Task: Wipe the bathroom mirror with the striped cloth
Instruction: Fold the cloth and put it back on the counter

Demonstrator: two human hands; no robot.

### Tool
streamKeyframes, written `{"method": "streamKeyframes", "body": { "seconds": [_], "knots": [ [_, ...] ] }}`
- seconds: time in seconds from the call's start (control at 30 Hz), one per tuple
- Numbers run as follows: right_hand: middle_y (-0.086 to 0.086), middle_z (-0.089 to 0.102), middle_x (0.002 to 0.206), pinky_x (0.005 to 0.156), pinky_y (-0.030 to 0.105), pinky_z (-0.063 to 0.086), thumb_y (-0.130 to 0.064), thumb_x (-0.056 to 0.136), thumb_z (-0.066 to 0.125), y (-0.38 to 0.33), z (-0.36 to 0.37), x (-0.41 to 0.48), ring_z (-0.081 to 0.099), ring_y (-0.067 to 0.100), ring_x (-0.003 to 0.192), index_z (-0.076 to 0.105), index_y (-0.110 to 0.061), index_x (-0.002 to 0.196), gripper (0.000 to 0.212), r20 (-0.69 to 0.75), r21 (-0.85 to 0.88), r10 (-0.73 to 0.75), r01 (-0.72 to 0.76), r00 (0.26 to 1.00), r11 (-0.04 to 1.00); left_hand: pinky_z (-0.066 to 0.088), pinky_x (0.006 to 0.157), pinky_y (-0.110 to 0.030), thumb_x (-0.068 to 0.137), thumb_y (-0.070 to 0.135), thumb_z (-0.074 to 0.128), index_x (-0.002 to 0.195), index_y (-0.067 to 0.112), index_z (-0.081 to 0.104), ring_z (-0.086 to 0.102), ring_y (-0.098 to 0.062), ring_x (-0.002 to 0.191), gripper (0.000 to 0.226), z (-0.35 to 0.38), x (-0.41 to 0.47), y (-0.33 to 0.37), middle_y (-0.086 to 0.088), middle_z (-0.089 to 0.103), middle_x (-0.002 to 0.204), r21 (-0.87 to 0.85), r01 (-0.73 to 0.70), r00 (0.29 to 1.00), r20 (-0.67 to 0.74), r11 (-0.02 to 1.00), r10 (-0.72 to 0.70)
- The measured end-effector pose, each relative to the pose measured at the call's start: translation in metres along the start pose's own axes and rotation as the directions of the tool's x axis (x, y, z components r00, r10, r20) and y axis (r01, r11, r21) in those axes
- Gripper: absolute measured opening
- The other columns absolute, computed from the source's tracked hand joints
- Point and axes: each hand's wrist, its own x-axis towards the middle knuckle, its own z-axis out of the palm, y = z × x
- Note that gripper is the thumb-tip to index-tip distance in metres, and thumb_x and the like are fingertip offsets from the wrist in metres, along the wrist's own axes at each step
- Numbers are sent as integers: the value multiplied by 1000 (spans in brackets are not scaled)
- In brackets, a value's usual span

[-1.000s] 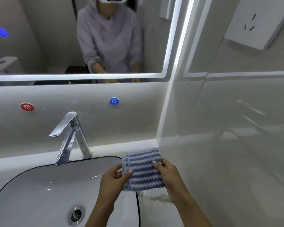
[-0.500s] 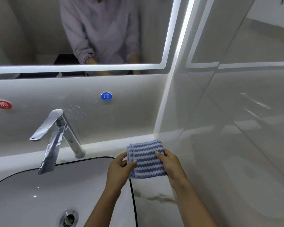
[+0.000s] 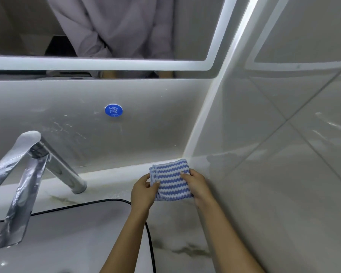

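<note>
Nearer the corner [image 3: 187, 154], left hand [image 3: 144, 191] and right hand [image 3: 197, 187] hold cloth [image 3: 170, 181].

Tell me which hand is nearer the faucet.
Left. The left hand pinches the left edge of the striped cloth, on the side toward the faucet. The right hand holds the right edge, farther off, beside the side wall.

Faucet [image 3: 34, 174]: chrome, angled, standing on the counter behind the basin, spout reaching out over it.
Basin [image 3: 67, 243]: white, thin black rim, lower left.
Sticker [image 3: 113, 110]: round, blue, on the back wall, right of the faucet.
Counter [image 3: 175, 233]: pale marble, grey veins.
Side wall [image 3: 283, 174]: glossy large tiles, right.
</note>
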Motion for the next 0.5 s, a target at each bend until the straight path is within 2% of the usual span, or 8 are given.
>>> {"method": "streamKeyframes", "body": {
  "seconds": [0.07,0.13,0.2,0.33,0.5],
  "knots": [
    [3,71,94,61,29,56,-17,93,57,6,3,11,70,19,80,63,-21,90,8,-2,3,26,-26,1000,1000,55,84,-40,91,18,59,124,11,56,66,-24,91,34,6,11,-3,-14,67,113,39,16,1000,-12,999,-16],
    [6,71,97,69,34,58,-16,93,57,14,4,22,70,23,84,62,-20,90,8,-9,-12,44,-44,999,999,53,89,-44,92,16,57,126,10,55,64,-29,101,35,12,18,-9,-15,65,118,69,43,999,-15,997,-42],
    [7,70,97,75,38,58,-14,93,56,22,5,30,69,25,86,62,-20,89,9,-9,-30,65,-65,998,997,51,90,-42,92,16,55,128,9,54,62,-30,105,36,19,23,-19,-15,62,123,89,86,996,-45,992,-82],
    [9,69,102,76,36,57,-14,94,53,41,6,39,68,25,89,62,-16,96,9,-6,-75,106,-106,994,992,48,83,-36,93,16,52,127,12,54,61,-31,106,35,38,25,-33,-13,60,127,54,205,969,-155,977,-195],
    [18,67,108,77,37,55,-6,94,51,66,3,44,67,29,91,61,-8,107,17,-11,-64,180,-181,984,981,49,84,-37,96,18,48,127,12,55,59,-32,107,33,49,23,-51,-13,59,129,70,308,938,-185,949,-291]
  ]
}}
